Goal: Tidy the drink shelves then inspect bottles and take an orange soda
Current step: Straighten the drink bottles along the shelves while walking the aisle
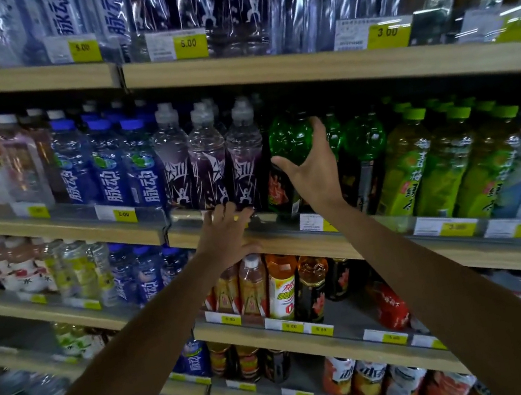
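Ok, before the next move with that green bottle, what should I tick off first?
1. Right hand grips green bulb-topped plastic bottle: ok.
2. That bottle lifted off its shelf: cannot tell.
3. Left hand rests on wooden shelf edge, holding nothing: ok.
4. Neighbouring purple-labelled clear bottles upright: ok.
5. Orange-capped plastic bottle on the shelf below taken: not ok.

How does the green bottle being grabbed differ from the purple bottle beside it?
The green bottle has a round, dimpled green top; the purple bottle has a clear, slimmer shoulder over purple drink. The purple bottle shows a grey sport cap; the green bottle's cap isn't visible. The right hand grips only the green bottle. Both stand upright on one shelf.
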Tool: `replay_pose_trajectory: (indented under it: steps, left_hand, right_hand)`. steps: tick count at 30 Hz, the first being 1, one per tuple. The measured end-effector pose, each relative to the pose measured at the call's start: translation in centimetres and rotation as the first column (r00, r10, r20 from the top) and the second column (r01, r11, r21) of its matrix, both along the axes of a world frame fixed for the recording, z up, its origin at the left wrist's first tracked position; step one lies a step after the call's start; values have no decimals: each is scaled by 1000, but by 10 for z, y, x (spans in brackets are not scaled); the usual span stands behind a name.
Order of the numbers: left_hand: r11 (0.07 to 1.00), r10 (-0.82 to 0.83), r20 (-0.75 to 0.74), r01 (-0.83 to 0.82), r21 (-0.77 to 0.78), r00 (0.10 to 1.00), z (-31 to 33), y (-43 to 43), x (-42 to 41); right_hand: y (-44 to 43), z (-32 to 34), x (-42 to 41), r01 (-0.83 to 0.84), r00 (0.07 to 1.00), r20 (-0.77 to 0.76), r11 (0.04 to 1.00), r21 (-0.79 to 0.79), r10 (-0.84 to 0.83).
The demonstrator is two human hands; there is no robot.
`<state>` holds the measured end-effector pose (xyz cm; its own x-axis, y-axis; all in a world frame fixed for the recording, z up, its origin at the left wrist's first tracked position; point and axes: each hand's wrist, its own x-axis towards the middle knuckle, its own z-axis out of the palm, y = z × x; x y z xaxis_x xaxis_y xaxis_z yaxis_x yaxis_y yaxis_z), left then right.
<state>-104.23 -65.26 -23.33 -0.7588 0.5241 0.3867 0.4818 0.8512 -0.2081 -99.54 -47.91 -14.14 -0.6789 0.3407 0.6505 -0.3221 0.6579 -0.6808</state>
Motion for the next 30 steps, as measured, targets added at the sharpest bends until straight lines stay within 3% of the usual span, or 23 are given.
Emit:
replay_pose_trajectory:
  steps: [14,19,30]
  left_hand:
    - [999,2,26,-3,42,1000,-2,1,-1]
    - [997,-9,67,4,79,998,-3,2,2]
    - [996,-3,104,-5,84,995,0,3,3]
  right_hand:
    - [-10,-4,-6,99,995,-2,985,144,-99]
    - [-9,4,-8,233,971,-32,913,336,-236]
    - [-4,8,-13,327,937,-44,821,468,-347]
